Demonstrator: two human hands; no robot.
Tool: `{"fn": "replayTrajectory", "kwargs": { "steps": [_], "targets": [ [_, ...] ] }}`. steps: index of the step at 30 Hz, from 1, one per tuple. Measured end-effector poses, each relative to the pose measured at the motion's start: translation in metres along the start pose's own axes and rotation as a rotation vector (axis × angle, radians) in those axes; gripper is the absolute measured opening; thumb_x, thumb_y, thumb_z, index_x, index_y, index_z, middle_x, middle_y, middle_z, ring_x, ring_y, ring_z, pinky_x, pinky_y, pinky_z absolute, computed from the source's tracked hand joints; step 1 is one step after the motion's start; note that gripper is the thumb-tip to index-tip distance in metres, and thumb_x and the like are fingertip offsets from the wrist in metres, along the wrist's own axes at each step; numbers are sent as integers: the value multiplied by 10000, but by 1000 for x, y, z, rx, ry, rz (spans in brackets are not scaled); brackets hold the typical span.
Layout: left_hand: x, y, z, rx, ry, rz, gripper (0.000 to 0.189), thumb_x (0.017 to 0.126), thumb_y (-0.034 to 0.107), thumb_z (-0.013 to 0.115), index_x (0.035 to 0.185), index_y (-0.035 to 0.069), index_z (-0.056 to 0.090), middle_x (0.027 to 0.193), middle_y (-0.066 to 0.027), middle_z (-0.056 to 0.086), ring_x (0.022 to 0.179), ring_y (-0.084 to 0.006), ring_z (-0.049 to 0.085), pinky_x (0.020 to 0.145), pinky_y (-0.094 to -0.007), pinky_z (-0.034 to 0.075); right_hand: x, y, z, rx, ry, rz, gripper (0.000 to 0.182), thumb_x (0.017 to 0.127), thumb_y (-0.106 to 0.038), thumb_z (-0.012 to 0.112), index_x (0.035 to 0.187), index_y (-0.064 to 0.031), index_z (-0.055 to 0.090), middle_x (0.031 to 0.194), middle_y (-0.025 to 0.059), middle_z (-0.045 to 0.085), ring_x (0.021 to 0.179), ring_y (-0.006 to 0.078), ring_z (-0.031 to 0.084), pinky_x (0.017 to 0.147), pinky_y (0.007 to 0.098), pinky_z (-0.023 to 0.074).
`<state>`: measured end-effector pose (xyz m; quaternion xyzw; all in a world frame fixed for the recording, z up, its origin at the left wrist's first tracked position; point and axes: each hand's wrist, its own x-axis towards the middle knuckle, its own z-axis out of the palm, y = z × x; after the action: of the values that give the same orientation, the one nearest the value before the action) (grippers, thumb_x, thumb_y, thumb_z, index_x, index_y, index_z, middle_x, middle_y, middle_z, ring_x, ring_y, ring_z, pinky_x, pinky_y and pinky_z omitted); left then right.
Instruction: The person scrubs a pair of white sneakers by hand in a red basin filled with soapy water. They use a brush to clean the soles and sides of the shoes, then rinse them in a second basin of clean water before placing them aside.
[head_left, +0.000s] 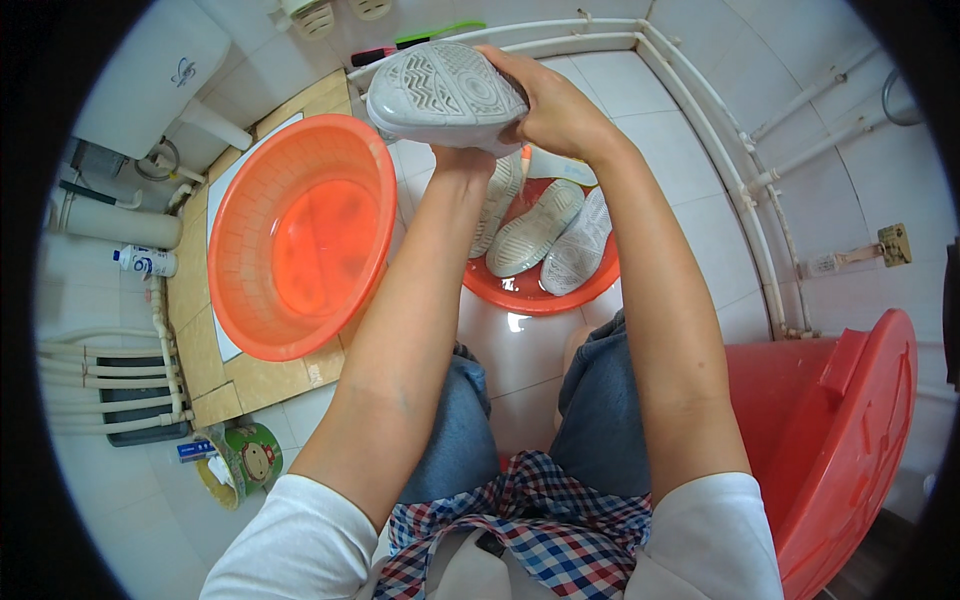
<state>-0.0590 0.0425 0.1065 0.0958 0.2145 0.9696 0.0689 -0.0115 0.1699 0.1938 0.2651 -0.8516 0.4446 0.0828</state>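
A wet white shoe (450, 97) is held up with its patterned sole towards me. My right hand (551, 101) grips it at the right end. My left hand (466, 157) is under and behind the shoe, mostly hidden by it. Below the hands, a shallow red basin (525, 306) on the floor holds several pale shoes, soles up; one grey-white sole (534, 229) lies in the middle. A pale insole (559, 166) and an orange-tipped item (526, 159) are at its far side. An orange plastic basin (244, 300) with water stands to the left.
A large red lidded bin (847, 450) stands close at the right. White pipes (709, 157) run along the wall. A green-and-black brush (442, 34) lies by the far wall. At lower left is a green waste bin (259, 457); a white bottle (150, 261) is above it.
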Motion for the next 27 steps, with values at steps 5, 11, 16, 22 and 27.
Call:
{"fn": "replayTrajectory", "kwargs": {
  "steps": [5, 11, 16, 22, 27],
  "targets": [
    [-1, 0, 10, 50, -70, 39, 455, 921, 479, 345, 1174, 137, 503, 1169, -58, 548, 1087, -236, 526, 905, -395, 463, 1, 2, 0, 23, 11, 0, 855, 569, 153, 646, 1341, -132, 414, 1240, 102, 541, 1146, 246, 510, 964, 338, 443],
    [-6, -3, 19, 71, 49, 7, 424, 944, 426, 304, 1160, 120, 504, 1133, -61, 552, 1064, -232, 530, 911, -398, 456, 1, 10, 2, 9, 48, -26, 836, 576, 177, 599, 1334, -128, 422, 1234, 101, 547, 1149, 249, 508, 961, 343, 443],
    [-6, 0, 20, 47, -13, -26, 441, 936, 463, 309, 1196, 158, 493, 1182, -41, 542, 1121, -214, 498, 937, -388, 429, 0, 2, 0, 43, 26, 37, 833, 568, 182, 577, 1327, -128, 431, 1245, 104, 541, 1159, 259, 503, 971, 351, 436],
    [-10, -2, 31, 56, 4, 4, 480, 944, 452, 266, 1206, 109, 478, 1194, -81, 521, 1129, -252, 494, 973, -425, 414, 0, 1, -2, 24, 28, -9, 828, 567, 172, 578, 1325, -128, 432, 1241, 109, 543, 1157, 268, 503, 988, 351, 422],
    [-12, 1, 31, 62, 80, -29, 501, 937, 471, 272, 1217, 111, 478, 1206, -83, 521, 1136, -253, 493, 974, -424, 415, -1, -1, -2, 3, 50, -11, 826, 571, 158, 593, 1327, -132, 430, 1247, 107, 539, 1156, 276, 502, 992, 354, 420]
  ]
}}
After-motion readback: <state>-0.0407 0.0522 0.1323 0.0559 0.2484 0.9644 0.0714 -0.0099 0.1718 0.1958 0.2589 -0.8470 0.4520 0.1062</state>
